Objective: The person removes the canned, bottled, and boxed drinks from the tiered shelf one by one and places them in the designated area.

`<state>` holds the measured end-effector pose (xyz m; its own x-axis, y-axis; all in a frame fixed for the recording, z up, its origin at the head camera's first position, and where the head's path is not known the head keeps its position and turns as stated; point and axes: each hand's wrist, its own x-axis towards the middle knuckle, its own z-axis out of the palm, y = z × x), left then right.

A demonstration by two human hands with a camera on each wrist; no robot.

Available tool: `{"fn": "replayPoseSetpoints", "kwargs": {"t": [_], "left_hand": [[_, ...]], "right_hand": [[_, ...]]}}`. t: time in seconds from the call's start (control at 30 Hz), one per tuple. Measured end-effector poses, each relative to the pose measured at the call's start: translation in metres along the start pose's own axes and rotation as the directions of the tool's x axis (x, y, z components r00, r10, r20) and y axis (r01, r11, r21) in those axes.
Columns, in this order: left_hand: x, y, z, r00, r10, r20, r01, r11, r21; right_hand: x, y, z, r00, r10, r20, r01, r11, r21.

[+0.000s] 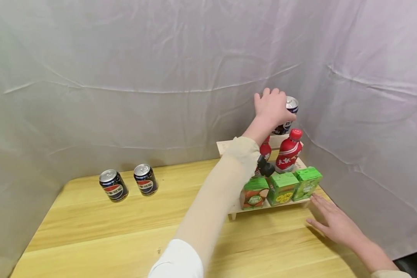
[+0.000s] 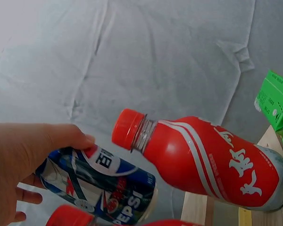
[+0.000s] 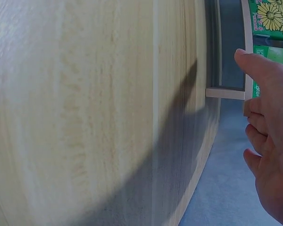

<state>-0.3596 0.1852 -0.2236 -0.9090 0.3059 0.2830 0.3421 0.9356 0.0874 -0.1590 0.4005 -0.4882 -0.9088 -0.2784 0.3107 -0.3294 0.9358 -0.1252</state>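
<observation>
My right hand (image 1: 333, 224), loosely extended, is beside the near corner of the wooden rack (image 1: 267, 207); beyond the drink boxes (image 1: 283, 189) and red bottles (image 1: 289, 154), my left hand (image 1: 272, 106) grips a Pepsi can (image 2: 101, 183) above the rear tier (image 1: 279, 142).

Left arm (image 1: 215, 200) reaches out forward and to the right, nearly straight, sleeve (image 1: 241, 156) down to the wrist; left hand (image 1: 272, 108) is up above the rack's (image 1: 224, 146) back edge toward the right corner, back of hand up, thumb (image 2: 75, 136) and fingers (image 2: 29, 196) curled in a grip. Right forearm (image 1: 373, 253) sits lower, bare past the cuff (image 1: 390, 274). Right hand (image 1: 335, 222) is at the rack's front right corner, fingers loosely extended, thumb apart, fingertip contact unclear.
</observation>
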Motion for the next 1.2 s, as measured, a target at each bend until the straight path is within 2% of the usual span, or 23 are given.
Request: {"fn": "replayPoseSetpoints", "kwargs": {"t": [0.2,0.37,0.53,0.67,1.0,1.2], "left_hand": [[-0.004,-0.012,-0.005,0.997,0.002,-0.076,-0.005,1.0,-0.029],[-0.008,-0.025,-0.01,0.987,0.007,-0.16,-0.014,0.999,-0.043],[-0.015,-0.041,-0.012,0.961,0.021,-0.274,-0.034,0.998,-0.044],[-0.02,-0.053,-0.011,0.941,0.024,-0.338,-0.049,0.997,-0.066],[-0.034,-0.073,-0.016,0.919,0.031,-0.394,-0.073,0.993,-0.091],[-0.043,-0.088,-0.02,0.921,0.007,-0.389,-0.052,0.993,-0.105]], "right_hand": [[-0.001,0.001,-0.001,1.0,0.0,0.007,0.0,1.0,0.002],[0.003,0.0,-0.001,1.0,-0.01,0.009,0.01,1.0,0.005],[0.006,0.001,0.0,1.0,-0.02,0.009,0.02,1.0,0.005],[0.009,0.002,0.0,1.0,-0.023,0.012,0.023,1.0,0.01],[0.005,0.009,-0.001,0.999,-0.018,0.03,0.018,1.0,0.006],[0.003,0.013,-0.002,0.999,-0.021,0.03,0.021,1.0,0.0]]}}
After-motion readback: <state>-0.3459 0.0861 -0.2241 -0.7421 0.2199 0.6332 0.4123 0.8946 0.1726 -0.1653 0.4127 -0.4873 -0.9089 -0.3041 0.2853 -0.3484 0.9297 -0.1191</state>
